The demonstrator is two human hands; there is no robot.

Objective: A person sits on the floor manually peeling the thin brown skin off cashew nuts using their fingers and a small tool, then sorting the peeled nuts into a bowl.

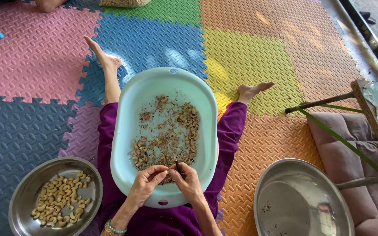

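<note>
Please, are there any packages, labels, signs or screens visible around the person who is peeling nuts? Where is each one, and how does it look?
None can be seen: no package, label, sign or screen.
Only open containers are in view:
Pale blue oval tub on the lap, holding unpeeled nuts and husks.
Round steel bowl at lower left, holding pale peeled nuts.
Round steel bowl at lower right, with only a few crumbs.
</note>
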